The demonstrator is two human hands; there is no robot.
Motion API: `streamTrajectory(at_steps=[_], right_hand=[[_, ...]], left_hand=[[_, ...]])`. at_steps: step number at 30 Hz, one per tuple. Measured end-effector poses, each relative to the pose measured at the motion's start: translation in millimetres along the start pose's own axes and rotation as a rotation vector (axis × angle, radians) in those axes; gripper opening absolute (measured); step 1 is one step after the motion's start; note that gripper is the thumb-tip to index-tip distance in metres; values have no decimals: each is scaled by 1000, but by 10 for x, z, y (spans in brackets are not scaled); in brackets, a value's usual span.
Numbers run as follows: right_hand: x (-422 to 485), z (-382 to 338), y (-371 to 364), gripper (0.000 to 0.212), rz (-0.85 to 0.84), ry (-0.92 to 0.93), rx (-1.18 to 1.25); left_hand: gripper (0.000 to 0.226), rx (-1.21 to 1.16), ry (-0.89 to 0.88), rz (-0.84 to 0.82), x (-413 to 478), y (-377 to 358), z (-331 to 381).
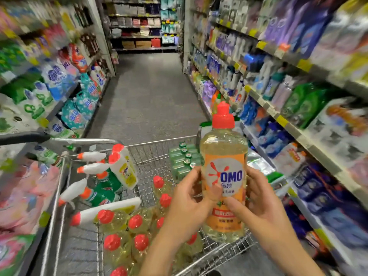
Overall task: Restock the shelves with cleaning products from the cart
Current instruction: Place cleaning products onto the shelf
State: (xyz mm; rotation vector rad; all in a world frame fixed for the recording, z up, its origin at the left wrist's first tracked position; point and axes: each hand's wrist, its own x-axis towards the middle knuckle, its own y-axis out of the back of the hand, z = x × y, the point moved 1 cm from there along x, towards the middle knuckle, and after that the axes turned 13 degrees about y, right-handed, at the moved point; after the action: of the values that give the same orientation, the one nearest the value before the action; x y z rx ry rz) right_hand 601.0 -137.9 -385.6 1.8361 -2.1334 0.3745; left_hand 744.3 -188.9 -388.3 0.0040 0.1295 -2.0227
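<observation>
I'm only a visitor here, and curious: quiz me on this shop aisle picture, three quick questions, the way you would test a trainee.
1. True or false: the left hand and the right hand both hold the OMO bottle.
2. The held bottle's cap is: A green, B red, C white.
3. Fill the blank: the white-necked bottles lie in the wire ___.

Key: 1 true; 2 B; 3 cart.
</observation>
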Motion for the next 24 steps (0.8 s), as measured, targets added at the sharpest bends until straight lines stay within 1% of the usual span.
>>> streamTrajectory(at_steps=[3,5,8,9,12,16,21,23,24], right_hand=[[-231,-150,139,52,77,40,-35],[-380,-266,243,52,127,63,-66],[-595,-448,439,59,208,83,-102],[-678,-513,516,61,234,93,-118],[-980,-724,779,64,341,126,-162],[-1531,-1066,1219,54,472,163,-201],[-2354,-1570,1735,58,633,171,-312],[-2692,-1760,1917,61,691,165,-371],[-2867,-1850,2008,63,726,161,-386]], left_hand=[[56,31,4,-95,-68,-204,54],[53,37,-6,-144,-129,-377,102],[32,49,-9,-210,-212,-669,149],[30,59,-19,-235,-244,-780,167],[34,75,-54,-336,-376,-1179,235],[31,68,-79,-479,-656,-1864,270],[37,104,-131,-632,-1139,-2786,260],[41,115,-137,-706,-1374,-3138,247],[40,116,-133,-745,-1494,-3317,237]])
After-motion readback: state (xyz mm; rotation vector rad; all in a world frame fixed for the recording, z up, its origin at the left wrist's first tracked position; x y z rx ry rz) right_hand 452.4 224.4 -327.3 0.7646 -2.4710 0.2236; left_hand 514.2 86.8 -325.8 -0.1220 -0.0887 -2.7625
